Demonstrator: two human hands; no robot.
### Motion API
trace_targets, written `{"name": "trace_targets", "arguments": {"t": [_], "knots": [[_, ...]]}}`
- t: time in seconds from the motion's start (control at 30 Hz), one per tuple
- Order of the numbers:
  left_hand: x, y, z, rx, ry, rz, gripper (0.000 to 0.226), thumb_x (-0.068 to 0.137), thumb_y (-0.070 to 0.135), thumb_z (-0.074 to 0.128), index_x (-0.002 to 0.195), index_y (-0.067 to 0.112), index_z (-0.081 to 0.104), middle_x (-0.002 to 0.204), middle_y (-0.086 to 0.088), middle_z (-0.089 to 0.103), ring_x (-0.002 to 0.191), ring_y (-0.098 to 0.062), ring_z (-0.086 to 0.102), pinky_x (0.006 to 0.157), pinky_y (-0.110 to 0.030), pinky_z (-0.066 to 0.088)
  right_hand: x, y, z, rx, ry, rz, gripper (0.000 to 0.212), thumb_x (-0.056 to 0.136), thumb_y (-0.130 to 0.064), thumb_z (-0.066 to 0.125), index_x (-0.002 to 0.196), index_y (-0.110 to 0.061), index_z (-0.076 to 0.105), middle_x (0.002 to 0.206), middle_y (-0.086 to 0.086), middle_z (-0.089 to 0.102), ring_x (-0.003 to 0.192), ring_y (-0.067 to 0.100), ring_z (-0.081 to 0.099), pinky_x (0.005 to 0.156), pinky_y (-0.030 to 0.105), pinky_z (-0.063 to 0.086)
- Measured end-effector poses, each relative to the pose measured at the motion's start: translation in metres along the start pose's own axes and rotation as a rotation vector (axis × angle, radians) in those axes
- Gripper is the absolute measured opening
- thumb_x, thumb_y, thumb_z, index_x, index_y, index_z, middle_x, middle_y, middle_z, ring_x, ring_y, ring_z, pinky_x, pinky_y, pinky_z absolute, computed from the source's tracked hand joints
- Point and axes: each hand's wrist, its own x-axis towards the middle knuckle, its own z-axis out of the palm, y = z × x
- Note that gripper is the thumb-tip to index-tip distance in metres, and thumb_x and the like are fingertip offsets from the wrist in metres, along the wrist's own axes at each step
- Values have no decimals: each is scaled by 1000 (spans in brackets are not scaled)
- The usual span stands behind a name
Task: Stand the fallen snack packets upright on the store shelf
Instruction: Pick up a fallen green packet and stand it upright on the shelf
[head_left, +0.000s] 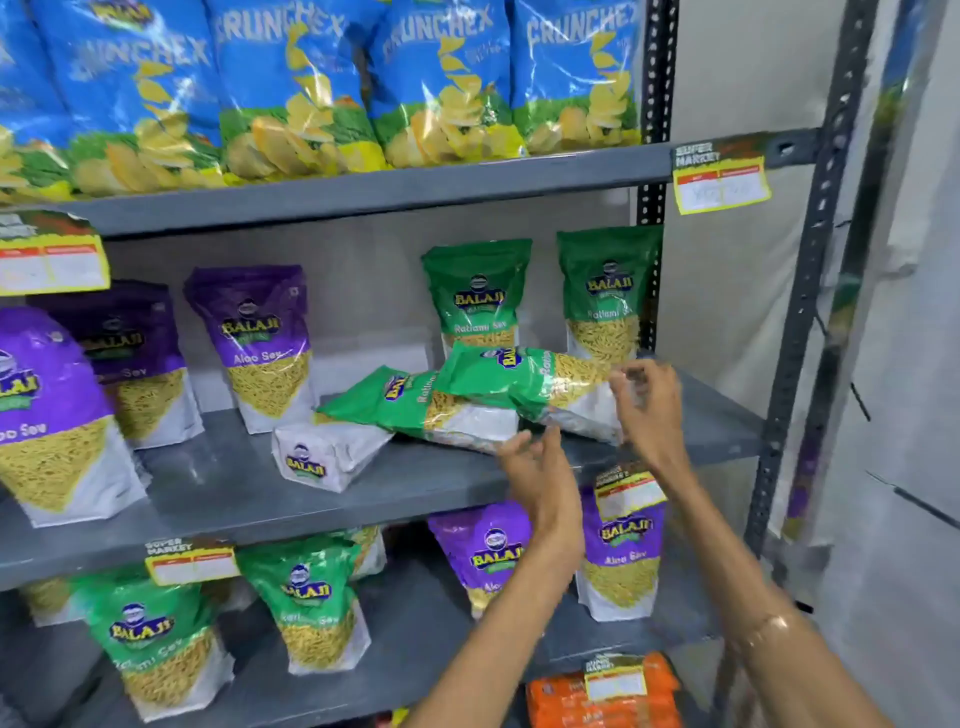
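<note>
On the grey middle shelf (249, 493), two green Ratlami Sev packets lie on their sides. The upper fallen packet (519, 376) rests across the lower fallen packet (405, 397). A third fallen packet (324, 457) lies in front of them, showing its white base. My right hand (647, 402) pinches the white bottom end of the upper packet. My left hand (540, 470), fingers apart, hovers at the shelf's front edge just below the lower packet's bottom end. Two green packets (475, 291) (605, 291) stand upright behind them.
Purple Aloo Sev packets (260, 338) stand on the left of the same shelf. Blue Crunchex chip bags (441, 78) fill the shelf above. Green and purple packets stand on the shelf below (306, 603). A dark metal upright (810, 291) borders the right side.
</note>
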Motion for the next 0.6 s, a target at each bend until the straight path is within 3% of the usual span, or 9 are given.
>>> {"name": "trace_targets", "arguments": {"t": [0.07, 0.13, 0.2, 0.27, 0.3, 0.37, 0.43, 0.53, 0.6], "knots": [[9, -4, 22, -34, 29, -187, 56, 80, 38, 78, 117, 4, 54, 113, -23, 70, 96, -33, 66, 99, -54, 56, 38, 36, 9, 42, -8, 94, 10, 85, -41, 59, 88, -34, 65, 99, 4, 71, 99, 30, 66, 91, 57, 53], [18, -7, 41, -57, 40, -231, 79, 70, 45, 83, 126, -3, 54, 129, -28, 65, 114, -39, 67, 100, -54, 56, 70, 47, 16, 210, -97, 296, 13, 80, -45, 62, 80, -35, 70, 104, 7, 74, 105, 32, 68, 97, 58, 53], [26, -9, 56, -84, 18, -277, 76, 74, 40, 86, 129, -1, 52, 132, -21, 63, 119, -35, 64, 102, -52, 55, 91, 57, 27, 307, -310, 476, 17, 89, -38, 67, 100, -28, 75, 117, 9, 69, 119, 33, 64, 107, 50, 49], [25, -9, 66, -78, 15, -302, 77, 75, 38, 88, 131, 3, 48, 129, -14, 61, 108, -28, 61, 104, -51, 55, 105, 62, 29, 183, -593, 538, 57, 86, -55, 69, 126, -14, 68, 129, 5, 66, 119, 29, 63, 109, 44, 47], [30, -12, 70, -77, 21, -303, 77, 74, 38, 89, 130, 5, 48, 128, -13, 62, 104, -26, 60, 103, -50, 55, 109, 66, 30, 152, -709, 566, 73, 75, -66, 71, 127, -14, 68, 130, 4, 69, 117, 27, 65, 110, 44, 46], [37, -15, 75, -77, 35, -279, 78, 70, 37, 91, 128, 7, 50, 126, -13, 66, 106, -27, 65, 101, -51, 57, 115, 75, 31, 171, -849, 581, 67, 73, -69, 70, 116, -16, 71, 116, -1, 76, 106, 23, 70, 111, 41, 45], [41, -18, 76, -83, 29, -264, 83, 64, 37, 93, 129, 8, 51, 128, -12, 68, 112, -30, 69, 99, -52, 58, 119, 82, 30, 216, -877, 564, 59, 77, -65, 71, 111, -17, 72, 112, 0, 78, 106, 25, 71, 112, 43, 44], [48, -25, 71, -67, -27, -235, 86, 59, 37, 90, 131, 9, 52, 128, -11, 69, 113, -30, 69, 94, -46, 60, 116, 85, 24, 316, -869, 536, 82, 60, -76, 79, 116, -15, 73, 117, 7, 78, 115, 30, 70, 113, 51, 45], [44, -25, 61, -33, -82, -197, 77, 63, 35, 89, 127, 8, 55, 124, -10, 72, 111, -28, 71, 84, -40, 62, 105, 76, 9, 344, -851, 510, 79, 61, -75, 76, 117, -19, 73, 121, 5, 76, 117, 28, 69, 112, 48, 46]]}}
